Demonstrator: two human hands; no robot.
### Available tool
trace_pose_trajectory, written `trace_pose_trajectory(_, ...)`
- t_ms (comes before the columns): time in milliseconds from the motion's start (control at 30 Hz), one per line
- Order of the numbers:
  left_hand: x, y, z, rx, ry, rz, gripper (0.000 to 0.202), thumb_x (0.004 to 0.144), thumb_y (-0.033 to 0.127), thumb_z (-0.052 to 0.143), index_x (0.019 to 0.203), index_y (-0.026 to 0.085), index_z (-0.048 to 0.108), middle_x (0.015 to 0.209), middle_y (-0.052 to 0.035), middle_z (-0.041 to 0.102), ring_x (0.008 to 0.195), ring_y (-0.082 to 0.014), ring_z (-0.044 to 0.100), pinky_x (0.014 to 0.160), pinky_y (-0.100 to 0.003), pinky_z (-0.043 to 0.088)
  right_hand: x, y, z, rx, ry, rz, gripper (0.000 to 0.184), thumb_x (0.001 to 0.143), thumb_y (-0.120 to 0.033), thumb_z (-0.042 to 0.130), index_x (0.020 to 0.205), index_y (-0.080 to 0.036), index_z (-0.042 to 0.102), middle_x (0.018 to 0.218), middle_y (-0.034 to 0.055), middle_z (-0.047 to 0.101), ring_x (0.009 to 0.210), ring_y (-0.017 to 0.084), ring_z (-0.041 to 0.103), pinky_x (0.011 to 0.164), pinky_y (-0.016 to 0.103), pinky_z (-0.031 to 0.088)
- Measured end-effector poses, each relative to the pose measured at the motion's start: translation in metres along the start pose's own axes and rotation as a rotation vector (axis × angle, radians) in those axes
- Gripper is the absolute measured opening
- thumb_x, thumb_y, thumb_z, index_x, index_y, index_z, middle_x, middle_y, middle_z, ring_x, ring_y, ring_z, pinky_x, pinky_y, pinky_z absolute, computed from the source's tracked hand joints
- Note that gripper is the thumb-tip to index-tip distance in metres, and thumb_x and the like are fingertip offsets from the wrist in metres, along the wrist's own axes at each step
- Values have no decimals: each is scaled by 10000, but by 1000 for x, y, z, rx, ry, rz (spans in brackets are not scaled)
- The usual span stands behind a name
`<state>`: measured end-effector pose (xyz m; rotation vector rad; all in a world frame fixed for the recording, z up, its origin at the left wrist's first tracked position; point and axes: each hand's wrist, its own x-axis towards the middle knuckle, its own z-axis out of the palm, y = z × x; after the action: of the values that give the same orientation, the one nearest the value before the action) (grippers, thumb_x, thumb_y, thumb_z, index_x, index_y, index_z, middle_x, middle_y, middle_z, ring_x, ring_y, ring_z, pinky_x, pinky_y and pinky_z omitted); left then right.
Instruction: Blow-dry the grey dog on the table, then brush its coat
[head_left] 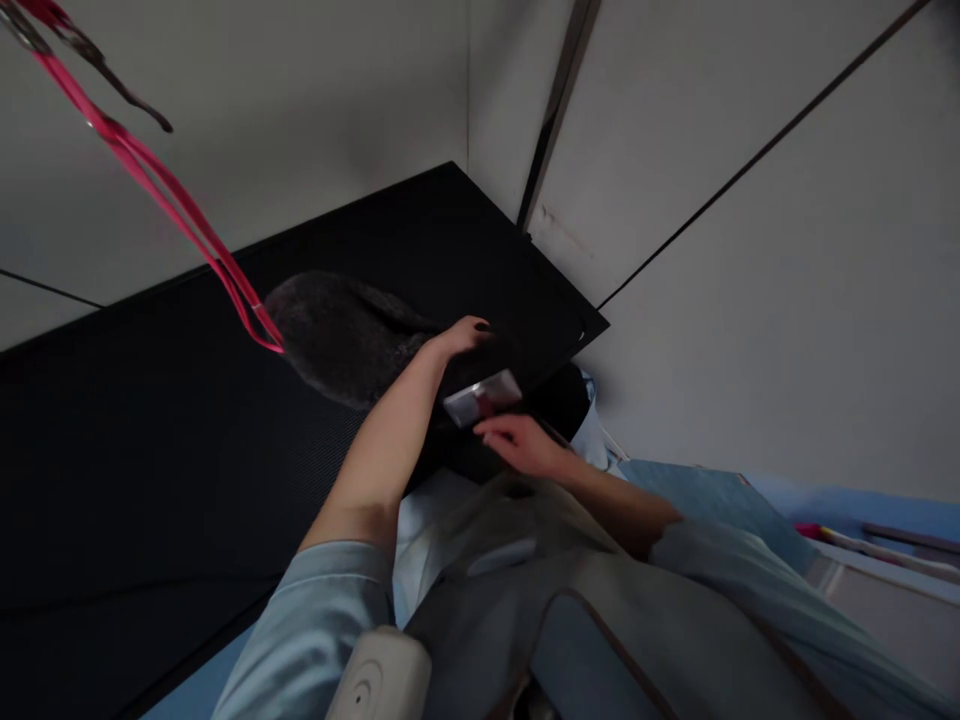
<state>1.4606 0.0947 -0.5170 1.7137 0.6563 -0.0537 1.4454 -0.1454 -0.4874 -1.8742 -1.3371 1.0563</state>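
A dark grey, furry dog (337, 335) is on the black table (150, 470), its far end hard to tell from the dark surface. My left hand (463, 337) reaches over it, fingers curled round a dark part of its body that I cannot make out. Just below, my right hand (521, 443) is closed on a slicker brush (484, 397) with a pale, flat head and a reddish handle. The brush head is slightly blurred and lies close to the dark fur beneath my left hand.
A pink loop strap (180, 205) with a metal clip hangs from the upper left to the dog's rear. Pale wall panels (750, 300) enclose the table's far and right sides. A blue surface (697, 505) with long items stands at the lower right.
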Motion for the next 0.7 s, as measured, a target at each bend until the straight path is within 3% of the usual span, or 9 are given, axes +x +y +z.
trace_pose_trajectory(67,1,0,1,-10,0,-29,46,658,125,570,668,113,614,534,28,520,479,-76,440,491,-201,335,3,-1,1,-58,61,40,290,845,-206,483,1039,-199,698,972,39,727,822,140,661,768,248,485)
trace_pose_trajectory(167,0,1,3,-26,-22,-32,63,653,123,561,683,109,614,545,27,526,478,-78,444,486,-200,337,4,-1,1,-91,-101,41,275,836,-193,489,992,-219,714,868,12,738,753,129,664,737,233,488)
trace_pose_trajectory(233,-2,1,3,-16,-10,7,75,646,136,574,696,107,622,560,27,538,486,-76,443,493,-197,339,7,0,-8,-117,-119,-21,293,855,-202,472,1044,-230,695,941,11,729,844,130,663,789,229,481)
trace_pose_trajectory(333,-6,-1,3,-20,-4,43,114,651,154,565,726,107,636,571,26,546,484,-75,435,491,-199,334,11,3,-47,-366,6,28,327,873,-191,439,1105,-226,667,1056,55,694,966,175,638,858,283,462)
trace_pose_trajectory(433,-9,-2,5,-40,-44,47,132,665,159,544,740,108,641,591,11,566,501,-88,465,497,-205,348,7,-2,-93,-676,68,305,334,861,-172,419,1054,-230,685,1010,93,697,916,235,652,787,339,473)
trace_pose_trajectory(500,-8,-2,6,-27,-54,52,131,667,158,547,742,107,642,609,1,583,527,-96,489,512,-207,361,2,-11,-108,-770,100,400,331,865,-185,408,1046,-230,682,986,97,701,883,243,658,743,331,472)
trace_pose_trajectory(633,-8,1,8,52,-50,64,132,658,199,586,731,108,648,608,9,579,541,-96,481,518,-206,351,3,-27,-92,-708,-69,111,332,885,-211,410,1085,-282,664,1062,40,690,972,191,636,797,269,451)
trace_pose_trajectory(700,-12,3,9,76,-15,33,152,660,220,597,750,112,652,595,20,562,519,-88,458,499,-203,334,5,-24,-79,-691,-176,60,331,875,-205,424,1069,-296,676,1064,24,695,984,188,634,797,264,449)
